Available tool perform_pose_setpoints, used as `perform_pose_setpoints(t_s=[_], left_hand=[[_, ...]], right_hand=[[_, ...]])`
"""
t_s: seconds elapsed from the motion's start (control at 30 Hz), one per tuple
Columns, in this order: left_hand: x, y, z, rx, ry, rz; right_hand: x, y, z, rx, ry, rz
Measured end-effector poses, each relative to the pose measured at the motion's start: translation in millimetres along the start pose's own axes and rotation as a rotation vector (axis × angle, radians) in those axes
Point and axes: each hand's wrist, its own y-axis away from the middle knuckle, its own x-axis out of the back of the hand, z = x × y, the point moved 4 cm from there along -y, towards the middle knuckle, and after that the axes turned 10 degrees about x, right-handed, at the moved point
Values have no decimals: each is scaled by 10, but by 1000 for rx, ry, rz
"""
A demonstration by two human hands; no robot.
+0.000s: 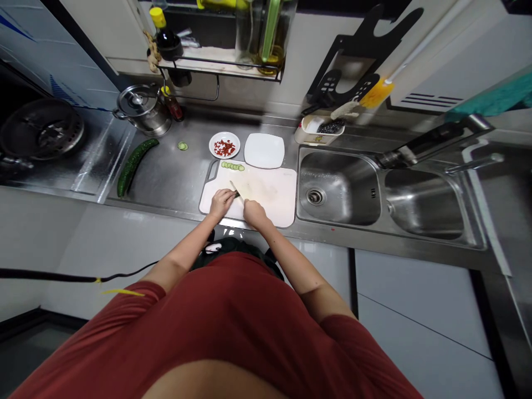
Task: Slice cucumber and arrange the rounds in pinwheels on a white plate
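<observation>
My right hand (255,214) is wrapped round the handle of a knife (237,189), whose blade points up and left over the white cutting board (276,194). Beside the blade, my left hand (222,203) has its fingers closed on a small dark green piece (236,194), likely cucumber, mostly hidden by the fingers. Several pale green cucumber slices (233,166) lie in a row at the board's upper left. Behind the board are a plate (224,145) of chopped red pieces and a bare white plate (264,150).
A whole cucumber (135,163) and a few slices (182,146) lie on the steel counter at left. A lidded pot (143,111) and a red bottle (173,105) stand behind them. The double sink (338,191) is right of the board; a wire shelf (224,66) hangs above.
</observation>
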Motion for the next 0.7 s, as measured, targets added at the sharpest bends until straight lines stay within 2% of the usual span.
perform_pose_setpoints(t_s=[0.23,0.53,0.7], left_hand=[[8,-6,11,17,-7,-13],[12,-5,22,16,4,-16],[3,-4,12,19,3,-16]], right_hand=[[88,-136,-63,8,-7,53],[-102,86,47,-36,-5,-6],[-88,30,33,-19,-10,3]])
